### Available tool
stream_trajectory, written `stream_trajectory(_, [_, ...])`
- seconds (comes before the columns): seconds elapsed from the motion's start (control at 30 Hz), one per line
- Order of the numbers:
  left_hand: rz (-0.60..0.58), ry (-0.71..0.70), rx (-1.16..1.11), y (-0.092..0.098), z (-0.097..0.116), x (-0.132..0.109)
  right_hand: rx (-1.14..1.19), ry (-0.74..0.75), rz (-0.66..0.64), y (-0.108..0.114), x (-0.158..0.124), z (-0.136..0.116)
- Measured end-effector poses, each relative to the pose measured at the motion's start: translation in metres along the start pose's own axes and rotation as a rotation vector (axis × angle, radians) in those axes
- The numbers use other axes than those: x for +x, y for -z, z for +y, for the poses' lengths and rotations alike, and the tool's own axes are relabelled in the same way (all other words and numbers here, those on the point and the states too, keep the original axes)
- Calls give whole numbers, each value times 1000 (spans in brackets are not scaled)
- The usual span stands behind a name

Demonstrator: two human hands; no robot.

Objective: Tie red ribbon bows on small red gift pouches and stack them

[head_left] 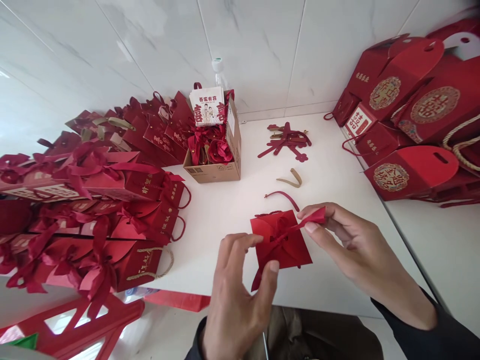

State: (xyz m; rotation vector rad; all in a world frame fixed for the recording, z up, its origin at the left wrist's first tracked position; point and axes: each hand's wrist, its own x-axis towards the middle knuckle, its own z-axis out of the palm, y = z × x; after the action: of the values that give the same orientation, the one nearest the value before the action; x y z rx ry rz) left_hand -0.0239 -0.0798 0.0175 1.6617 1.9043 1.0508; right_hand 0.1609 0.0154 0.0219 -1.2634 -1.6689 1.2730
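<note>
A red gift box stands on the white table in front of me, with a dark red ribbon tied across its folded top. My right hand pinches one end of that ribbon between thumb and fingers, drawn out to the right of the box. At the box's left edge is my left hand, thumb and fingers apart in a curve, with nothing between them. The ribbon's other end hangs toward the near left corner, close to the left thumb. A dark red strap lies just beyond the box.
Rows of ribboned red boxes fill the left side. A cardboard box holds ribbons and printed cards. Behind it stands a clear bottle. Red straps and a beige strap lie mid-table. More red boxes are stacked right.
</note>
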Motion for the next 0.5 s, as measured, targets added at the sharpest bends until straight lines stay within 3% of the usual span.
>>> stream_trajectory(0.2, [-23,-28,-16,-14,4,12,99,-43,-153,3,3,-5])
stream_trajectory(0.37, [-27,34,37,-3,-1,7,-125,-103,-181,-1,9,-3])
stream_trajectory(0.5, [-44,70,21,2,-5,6,-241,2,-154,-5,10,-1])
